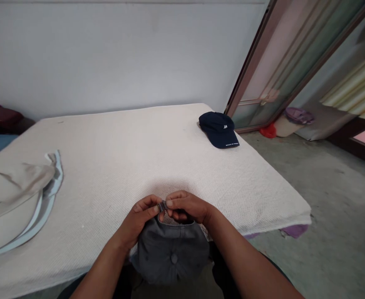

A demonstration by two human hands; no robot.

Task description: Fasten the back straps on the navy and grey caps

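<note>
A dark grey baseball cap (172, 253) hangs at the near edge of the bed, its crown towards me and its back opening facing away. My left hand (143, 216) pinches one side of the cap's back strap (162, 205) near the buckle. On the other side, my right hand (187, 205) grips the same strap between thumb and fingers. Both hands nearly meet at the strap. Part of the right fingers is hidden behind the cap's rim, and the brim is out of sight below.
A navy cap (218, 128) lies at the bed's far right corner. Pale caps or visors (17, 199) are stacked at the left. The bed (107, 166) has a white textured cover and meets a white wall (123, 58). Beyond it stand a sliding door (263, 83) and a waste bin (290, 124).
</note>
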